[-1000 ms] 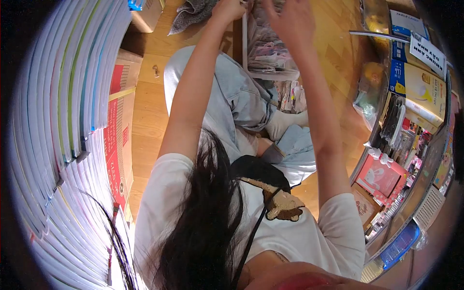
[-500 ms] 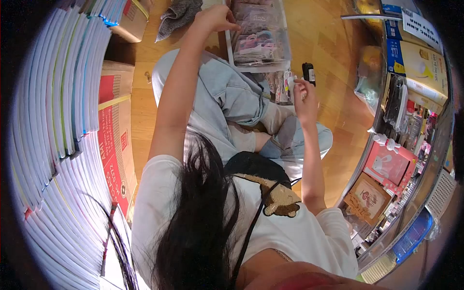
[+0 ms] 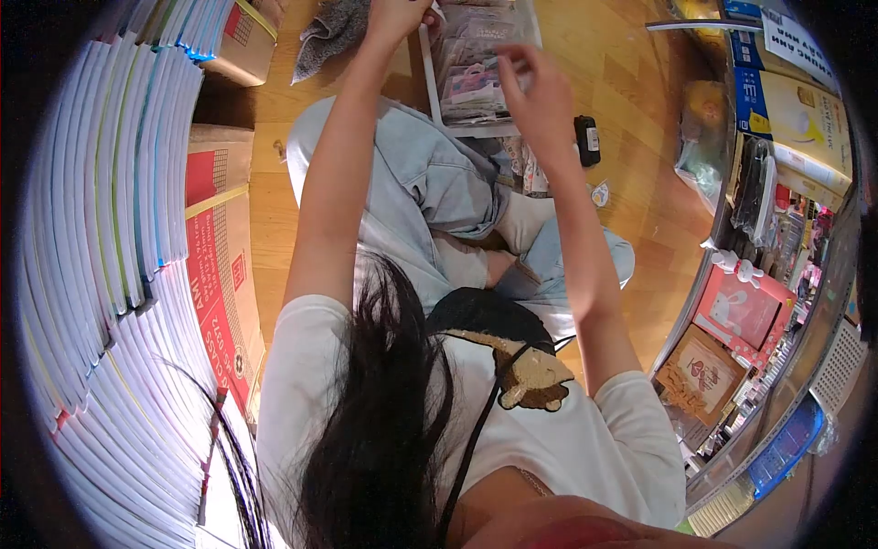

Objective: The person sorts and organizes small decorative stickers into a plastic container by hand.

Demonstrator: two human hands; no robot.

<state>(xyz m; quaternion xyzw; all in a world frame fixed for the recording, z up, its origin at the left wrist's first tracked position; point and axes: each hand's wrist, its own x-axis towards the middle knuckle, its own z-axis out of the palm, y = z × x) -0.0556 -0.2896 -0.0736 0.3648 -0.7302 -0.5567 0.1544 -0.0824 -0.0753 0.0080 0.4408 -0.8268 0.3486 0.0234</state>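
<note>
A white plastic tray [image 3: 426, 78] full of small flat packets [image 3: 471, 82] stands on the floor in front of my crossed legs. At its far left side, my left hand [image 3: 399, 16] has its fingers closed around a small white piece, cut off near the top edge; I cannot make out what it is. My right hand [image 3: 540, 91] hovers over the tray's right side with thumb and fingers apart, holding nothing visible. More patterned packets [image 3: 533, 172] lie between the tray and my feet. A small white sticker-like piece [image 3: 599, 194] rests on the floor to the right.
A black object with a white label [image 3: 587, 140] lies right of the tray. Stacked books [image 3: 101, 183] and a red-and-brown carton [image 3: 219, 265] line the left. A grey cloth [image 3: 334, 41] is at the far left. Shelves with boxes [image 3: 745, 306] stand to the right.
My right hand has moved forward and left from the packets near my feet to above the tray, its fingers opening. My left hand has shifted slightly forward. The small white piece now shows on the floor.
</note>
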